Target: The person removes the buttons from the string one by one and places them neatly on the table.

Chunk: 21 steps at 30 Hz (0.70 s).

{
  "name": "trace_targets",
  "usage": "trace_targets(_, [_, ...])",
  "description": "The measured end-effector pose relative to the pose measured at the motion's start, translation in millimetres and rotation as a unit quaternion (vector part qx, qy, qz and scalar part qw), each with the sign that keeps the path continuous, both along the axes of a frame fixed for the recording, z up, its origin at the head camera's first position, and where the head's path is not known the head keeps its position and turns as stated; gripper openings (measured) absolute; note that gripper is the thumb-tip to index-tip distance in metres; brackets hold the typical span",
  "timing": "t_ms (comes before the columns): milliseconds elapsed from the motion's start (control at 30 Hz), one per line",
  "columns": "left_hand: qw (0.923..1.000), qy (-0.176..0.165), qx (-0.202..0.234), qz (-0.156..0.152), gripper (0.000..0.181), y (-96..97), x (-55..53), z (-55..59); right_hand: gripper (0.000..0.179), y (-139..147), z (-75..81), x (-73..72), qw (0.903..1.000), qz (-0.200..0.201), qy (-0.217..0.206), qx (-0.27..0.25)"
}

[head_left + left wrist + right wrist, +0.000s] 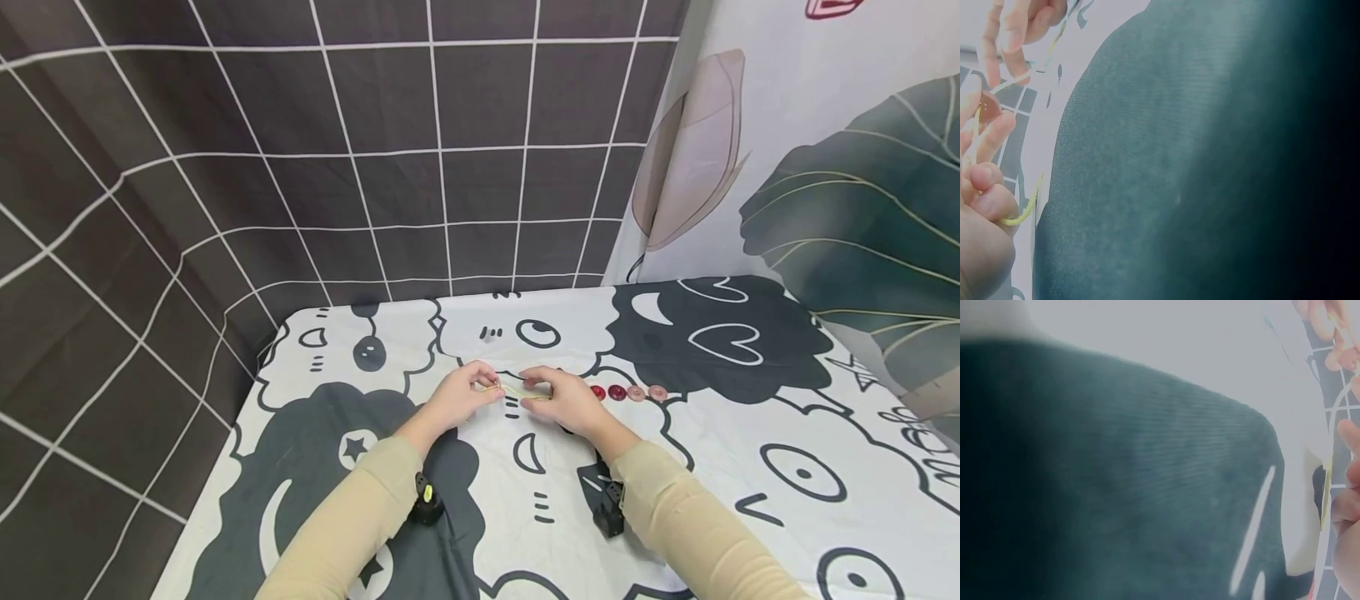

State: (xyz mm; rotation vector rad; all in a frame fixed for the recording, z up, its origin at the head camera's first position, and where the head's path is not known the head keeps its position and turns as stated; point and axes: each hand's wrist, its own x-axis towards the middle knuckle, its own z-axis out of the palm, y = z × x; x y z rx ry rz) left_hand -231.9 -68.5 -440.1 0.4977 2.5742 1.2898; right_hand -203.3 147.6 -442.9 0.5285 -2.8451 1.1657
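My left hand [462, 398] pinches a small reddish-brown button [989, 107] between thumb and finger, near the middle of the table. A thin yellow cord [1021, 216] passes at the button's holes, and part of it loops out beneath the curled lower fingers. To the right, my right hand [564, 402] holds another stretch of the cord, its thumb and forefinger spread apart around it. Between the hands the cord spans a short gap. In the right wrist view the cord [1334, 434] runs down past the right fingers, which are partly cut off by the frame.
Several round buttons [636, 392] lie in a row just right of my right hand, dark red ones and pink ones. A black-and-white cartoon cloth [720, 442] covers the table. Dark grid-patterned fabric [390, 192] hangs behind, with a leaf-print curtain [847, 208] at the right.
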Motion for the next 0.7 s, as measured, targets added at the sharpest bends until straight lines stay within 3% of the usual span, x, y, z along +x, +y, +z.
trace_targets(433, [1.0000,0.001,0.000,-0.008,0.024,0.1,-0.1,-1.6,0.036,-1.9,-0.3,-2.1,0.9997,0.017,-0.005,-0.015])
trace_targets(700, [0.9999,0.002,0.006,-0.015,0.024,-0.6,-0.6,-0.6,0.037,-7.4,-1.9,-1.9,0.9994,0.021,0.016,-0.020])
